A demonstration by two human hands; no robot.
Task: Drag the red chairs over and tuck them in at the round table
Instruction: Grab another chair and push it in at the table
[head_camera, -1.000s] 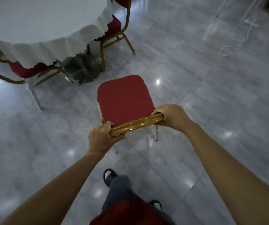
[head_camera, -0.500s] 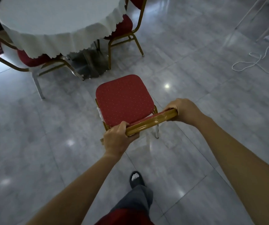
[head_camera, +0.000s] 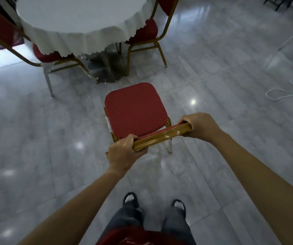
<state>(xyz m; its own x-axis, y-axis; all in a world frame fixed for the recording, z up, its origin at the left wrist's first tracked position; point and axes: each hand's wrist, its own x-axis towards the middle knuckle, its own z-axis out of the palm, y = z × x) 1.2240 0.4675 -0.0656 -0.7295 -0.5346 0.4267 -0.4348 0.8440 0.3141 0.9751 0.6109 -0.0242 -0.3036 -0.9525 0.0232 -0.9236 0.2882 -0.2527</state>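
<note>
Grey marble floor (head_camera: 53, 138) spreads under my feet. My left hand (head_camera: 122, 154) and right hand (head_camera: 198, 127) are each clenched around the gold top rail (head_camera: 161, 137) of a red chair (head_camera: 135, 110). Beyond my hands, well apart from it, stands the round table (head_camera: 82, 20), two more chairs (head_camera: 145, 34) tucked in.

Both bare arms reach forward and down, nearly straight. The left hand (head_camera: 124, 152) curls in a closed grip, thumb on top, knuckles up. The right hand (head_camera: 199, 125) sits further forward, fingers wrapped tight, wrist bent slightly inward.
</note>
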